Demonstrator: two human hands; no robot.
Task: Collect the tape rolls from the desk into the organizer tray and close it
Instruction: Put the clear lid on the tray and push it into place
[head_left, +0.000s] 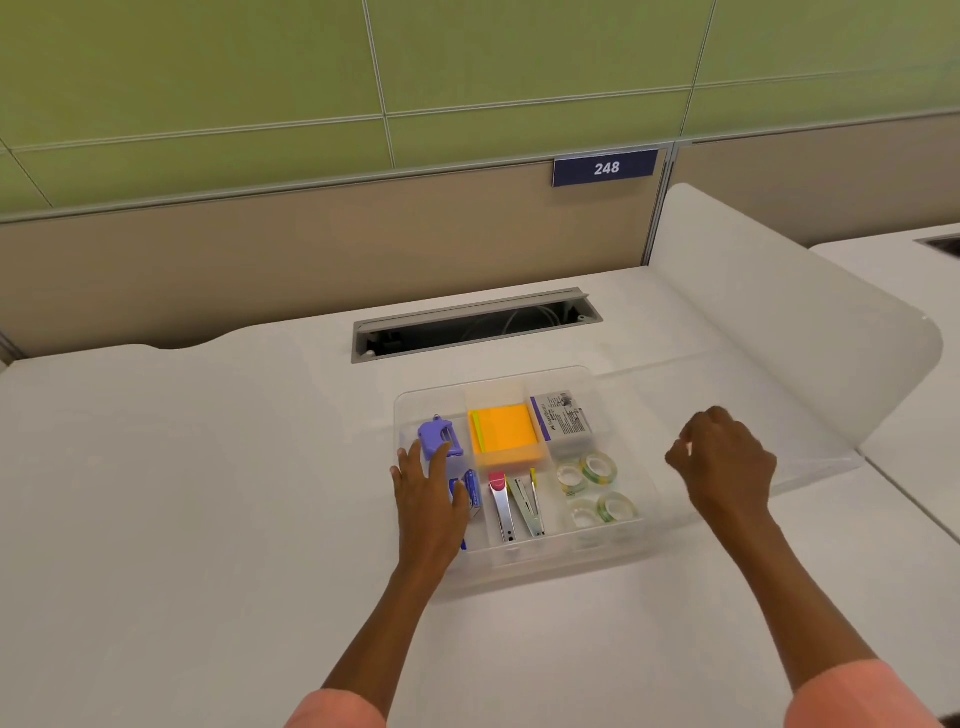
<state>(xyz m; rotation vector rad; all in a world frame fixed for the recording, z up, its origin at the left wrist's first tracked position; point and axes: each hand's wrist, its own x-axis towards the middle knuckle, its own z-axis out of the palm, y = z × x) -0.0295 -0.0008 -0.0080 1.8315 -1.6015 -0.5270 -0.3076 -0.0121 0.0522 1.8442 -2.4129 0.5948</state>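
The clear organizer tray (597, 545) stands on the white desk, its top uncovered. Several clear tape rolls (597, 491) with green cores lie in its front right compartment. My left hand (428, 499) rests flat on the tray's left side with fingers spread, over blue pens and just in front of a purple tool (438, 436). My right hand (724, 467) hovers just right of the tray with its fingers curled. It is in front of a frosted translucent panel (810, 332), and whether it grips that panel's edge is unclear.
The other compartments hold an orange sticky-note pad (506, 431), a small white box (566, 418), and two staplers (514, 506). An open cable slot (475, 325) sits behind the tray, in front of a beige partition. Another desk adjoins on the right.
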